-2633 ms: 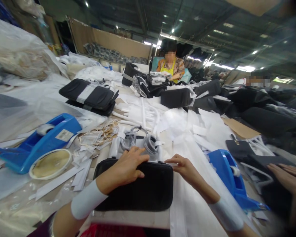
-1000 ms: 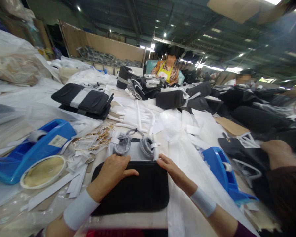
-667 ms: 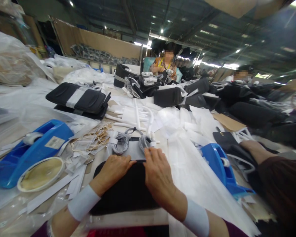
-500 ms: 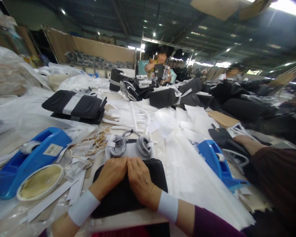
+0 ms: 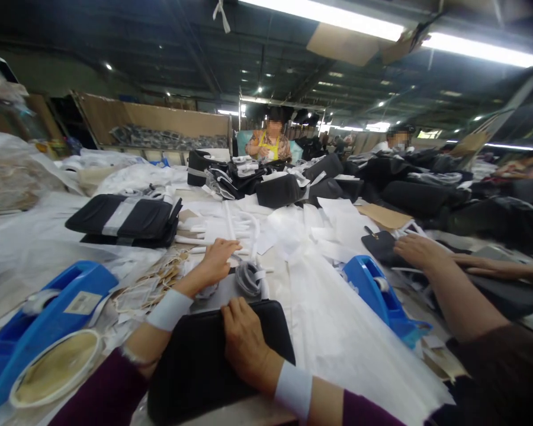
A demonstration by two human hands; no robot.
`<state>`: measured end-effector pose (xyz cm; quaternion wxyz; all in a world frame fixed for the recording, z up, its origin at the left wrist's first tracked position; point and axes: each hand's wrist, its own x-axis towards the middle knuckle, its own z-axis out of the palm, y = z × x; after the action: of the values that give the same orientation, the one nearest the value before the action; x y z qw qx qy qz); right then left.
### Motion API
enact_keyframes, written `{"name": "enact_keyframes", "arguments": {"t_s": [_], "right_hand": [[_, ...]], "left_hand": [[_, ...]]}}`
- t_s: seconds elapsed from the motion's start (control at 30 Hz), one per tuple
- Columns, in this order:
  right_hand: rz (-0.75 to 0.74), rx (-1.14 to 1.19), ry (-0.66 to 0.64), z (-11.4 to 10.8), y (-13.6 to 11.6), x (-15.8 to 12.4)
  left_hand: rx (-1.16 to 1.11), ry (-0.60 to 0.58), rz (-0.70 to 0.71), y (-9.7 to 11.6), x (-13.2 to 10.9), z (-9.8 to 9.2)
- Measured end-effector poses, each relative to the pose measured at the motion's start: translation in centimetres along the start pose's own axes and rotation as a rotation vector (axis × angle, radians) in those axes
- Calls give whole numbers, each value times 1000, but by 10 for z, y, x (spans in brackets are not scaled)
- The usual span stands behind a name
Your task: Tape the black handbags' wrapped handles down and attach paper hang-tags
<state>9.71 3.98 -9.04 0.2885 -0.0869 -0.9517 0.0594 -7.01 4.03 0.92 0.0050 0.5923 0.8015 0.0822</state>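
Note:
A flat black pouch [image 5: 204, 367] lies on the table right in front of me. My right hand [image 5: 242, 340] rests on it, fingers curled over its far edge. My left hand [image 5: 215, 260] reaches forward past the pouch with fingers stretched out, palm down. Its fingertips are at a bundle of white paper-wrapped strips [image 5: 233, 228], and it holds nothing. Just beyond the pouch lie two coiled grey straps with white bands [image 5: 249, 277]; the left coil is partly hidden under my left wrist.
One blue tape dispenser [image 5: 44, 319] stands at the left beside a round lid [image 5: 55, 367], another [image 5: 373, 293] at the right. White sheets [image 5: 337, 331] cover the table. A co-worker's hands [image 5: 420, 251] work at the right. Black bags [image 5: 124, 219] are piled further back.
My left hand has left the pouch's top edge and reached forward toward the white strips. My right hand slid left across the pouch and stays on it. The view has tilted up.

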Motion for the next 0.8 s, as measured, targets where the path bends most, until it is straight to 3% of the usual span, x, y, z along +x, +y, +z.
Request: {"name": "enact_keyframes", "arguments": {"t_s": [0.13,0.3,0.43,0.53,0.7,0.8], "right_hand": [[25,12,-7,-2,-1,0],[3,24,-23,-4,1,1],[-2,51,-16,-10,3,2],[-1,61,-4,-11,3,1],[35,141,-10,-5,7,4],[125,459,13,-27,9,8]], "left_hand": [[111,-36,-209,-11,36,9],[237,-12,-436,-17,31,12],[268,34,-396,4,23,15],[224,-46,-352,17,28,31],[121,-150,-220,8,35,50],[85,-143,-201,-2,33,54]]}}
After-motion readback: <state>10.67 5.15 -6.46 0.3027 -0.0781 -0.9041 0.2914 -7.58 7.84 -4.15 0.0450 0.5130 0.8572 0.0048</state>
